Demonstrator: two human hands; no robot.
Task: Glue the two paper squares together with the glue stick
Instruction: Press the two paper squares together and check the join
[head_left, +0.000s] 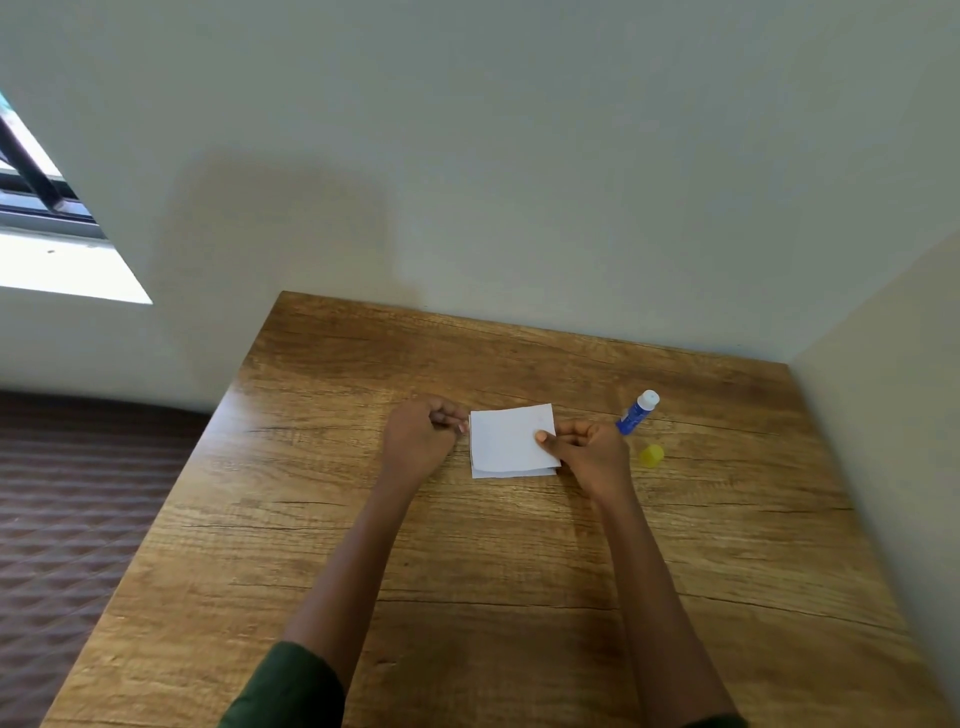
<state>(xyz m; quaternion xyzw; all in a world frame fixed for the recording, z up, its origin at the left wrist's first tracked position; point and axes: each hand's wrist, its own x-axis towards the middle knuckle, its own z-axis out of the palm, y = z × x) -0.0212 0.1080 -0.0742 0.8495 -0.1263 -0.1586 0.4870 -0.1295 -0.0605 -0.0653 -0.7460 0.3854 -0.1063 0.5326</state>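
Pinching stacked paper squares (511, 441) at mid-desk (467, 597): left hand (421, 434) closed on the left edge, right hand (589, 452) on the right; uncapped glue stick (638, 412) and yellow cap (651, 455) lying just right.

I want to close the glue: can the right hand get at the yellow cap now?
Probably yes: the cap lies just beside the right hand, nothing between, but that hand must release the paper.

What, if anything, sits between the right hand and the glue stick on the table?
Nothing visible. The glue stick lies uncapped just beyond the right hand, with bare table between them. Its yellow cap sits off to the side, nearer the person, not in the path. Both hands hold the paper squares.
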